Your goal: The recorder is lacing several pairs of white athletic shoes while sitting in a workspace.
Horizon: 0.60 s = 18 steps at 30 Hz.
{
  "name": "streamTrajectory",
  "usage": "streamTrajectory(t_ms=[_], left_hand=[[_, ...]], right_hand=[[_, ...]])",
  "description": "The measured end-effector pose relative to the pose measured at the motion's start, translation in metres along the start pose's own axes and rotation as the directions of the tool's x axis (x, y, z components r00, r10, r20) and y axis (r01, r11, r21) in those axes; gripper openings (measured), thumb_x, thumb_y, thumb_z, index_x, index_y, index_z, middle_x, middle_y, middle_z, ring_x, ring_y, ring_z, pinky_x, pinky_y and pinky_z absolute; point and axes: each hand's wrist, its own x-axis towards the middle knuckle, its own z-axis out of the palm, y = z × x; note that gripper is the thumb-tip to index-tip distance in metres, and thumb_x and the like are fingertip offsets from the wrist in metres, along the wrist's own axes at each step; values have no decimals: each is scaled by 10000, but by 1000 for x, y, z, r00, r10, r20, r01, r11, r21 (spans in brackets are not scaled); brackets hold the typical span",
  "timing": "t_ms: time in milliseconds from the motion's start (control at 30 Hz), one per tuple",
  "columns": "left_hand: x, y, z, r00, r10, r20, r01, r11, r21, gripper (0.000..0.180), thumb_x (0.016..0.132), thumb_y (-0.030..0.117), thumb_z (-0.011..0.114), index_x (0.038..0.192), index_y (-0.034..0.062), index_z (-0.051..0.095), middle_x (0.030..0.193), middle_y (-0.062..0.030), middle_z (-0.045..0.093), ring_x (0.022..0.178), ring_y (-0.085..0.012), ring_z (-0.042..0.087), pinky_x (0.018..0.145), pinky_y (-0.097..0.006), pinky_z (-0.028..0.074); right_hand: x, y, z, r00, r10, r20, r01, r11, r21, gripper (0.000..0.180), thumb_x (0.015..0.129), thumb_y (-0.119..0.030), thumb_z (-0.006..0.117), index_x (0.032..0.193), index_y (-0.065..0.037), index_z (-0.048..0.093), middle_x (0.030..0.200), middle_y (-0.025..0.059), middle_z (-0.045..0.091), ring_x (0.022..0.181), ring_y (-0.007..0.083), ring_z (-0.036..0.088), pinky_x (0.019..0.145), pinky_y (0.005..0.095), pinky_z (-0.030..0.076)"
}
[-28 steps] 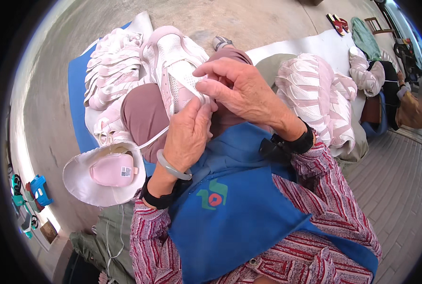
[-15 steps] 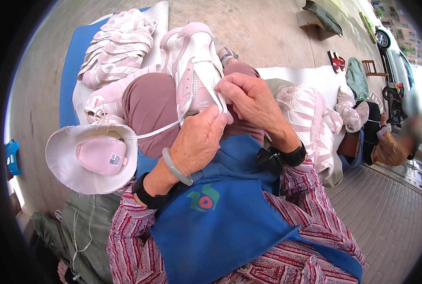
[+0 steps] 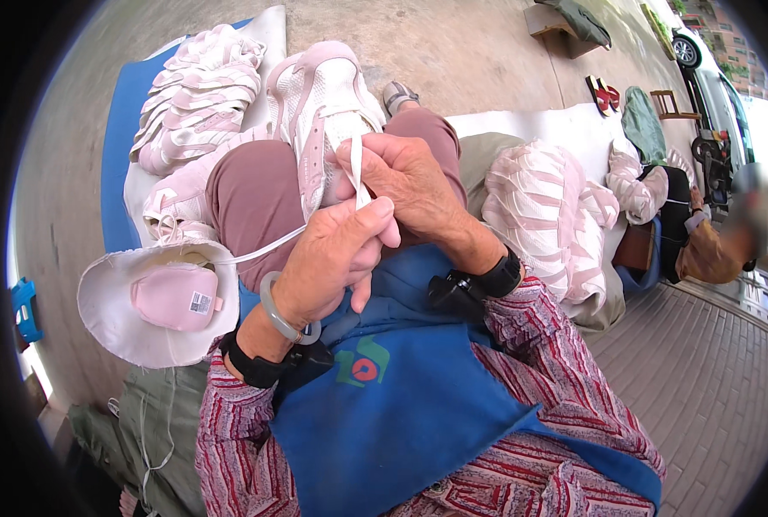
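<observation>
A pink and white sneaker (image 3: 325, 86) lies between my knees with its toe pointing away from me. My right hand (image 3: 414, 185) is closed, pinching a flat white shoelace (image 3: 357, 164) above the shoe's opening. Just below and to its left, my left hand (image 3: 332, 254) is closed on the same lace, thumb against the forefinger. The two hands nearly touch, and they hide the rear part of the shoe. From the left hand, a length of lace runs left to a white cup-shaped fabric piece (image 3: 99, 297), which holds a pink padded piece (image 3: 162, 297).
Stacked pink and white shoe uppers (image 3: 199, 95) lie at the far left on a blue and white sheet. More bundled uppers (image 3: 535, 211) sit to my right. Another person (image 3: 711, 250) is at the far right, near red sandals (image 3: 602, 95). An olive sack (image 3: 156, 431) lies lower left.
My right hand has shifted left and draws the lace up into a narrow upright loop. My left hand has dropped slightly and turned. The whole view has also shifted a little.
</observation>
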Motion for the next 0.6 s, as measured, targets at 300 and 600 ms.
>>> streamTrajectory(t_ms=[300, 600], left_hand=[[-13, 13, 10, 951, 177, -253, -1, 821, 571, 486, 1013, 380, 349, 944, -29, 601, 619, -10, 492, 526, -80, 478, 518, -222, 443], [-60, 26, -19, 797, 541, -270, -554, 832, 30, 351, 1034, 246, 329, 748, 76, 439, 589, 3, 373, 527, -105, 396, 627, -276, 450]], right_hand=[[-2, -7, -9, 996, 94, 10, -91, 933, 348, 189, 933, -130, 552, 1034, 27, 573, 788, 41, 592, 685, 107, 591, 609, 229, 511], [-9, -7, -80, 951, 109, -288, -48, 976, 211, 209, 875, -182, 613, 895, 24, 643, 633, -11, 519, 453, 39, 403, 374, 196, 313]])
